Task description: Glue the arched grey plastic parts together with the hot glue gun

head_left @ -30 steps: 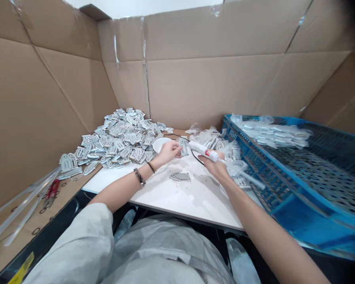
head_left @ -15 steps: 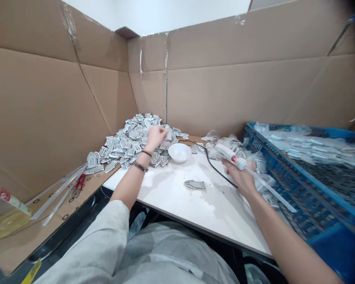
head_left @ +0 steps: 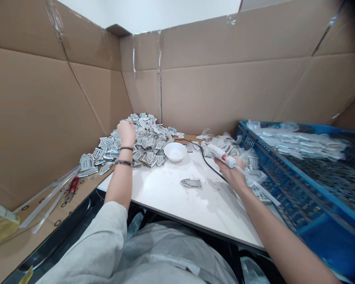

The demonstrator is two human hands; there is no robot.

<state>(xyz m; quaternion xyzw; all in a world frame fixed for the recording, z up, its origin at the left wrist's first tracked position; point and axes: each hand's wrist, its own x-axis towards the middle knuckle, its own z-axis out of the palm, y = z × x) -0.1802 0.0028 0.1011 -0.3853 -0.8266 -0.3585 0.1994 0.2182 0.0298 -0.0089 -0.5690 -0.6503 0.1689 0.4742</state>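
Note:
My left hand (head_left: 126, 132) is closed over the far left part of a heap of small grey-and-white flat pieces (head_left: 149, 144). Its fingertips point away from me, so whatever they grip is hidden. My right hand (head_left: 233, 172) is wrapped around a white hot glue gun (head_left: 223, 156). A clear glue stick (head_left: 258, 185) sticks out of the gun's back end towards me. One flat grey piece with a pointed end (head_left: 191, 183) lies alone on the white tabletop (head_left: 162, 193) between my hands. Beyond it stands a white bowl (head_left: 175, 152).
A blue plastic crate (head_left: 286, 185) with bagged pieces (head_left: 301, 142) stands on the right. More bagged pieces (head_left: 225, 144) lie beside it. A black cord (head_left: 205, 159) crosses the table. Red-handled cutters (head_left: 72, 187) and glue sticks (head_left: 47, 197) lie left. Cardboard walls (head_left: 201, 90) surround the table.
My left hand has moved left across the heap, away from the bowl. The view has shifted slightly; my right hand still holds the glue gun, and the lone piece stays on the tabletop.

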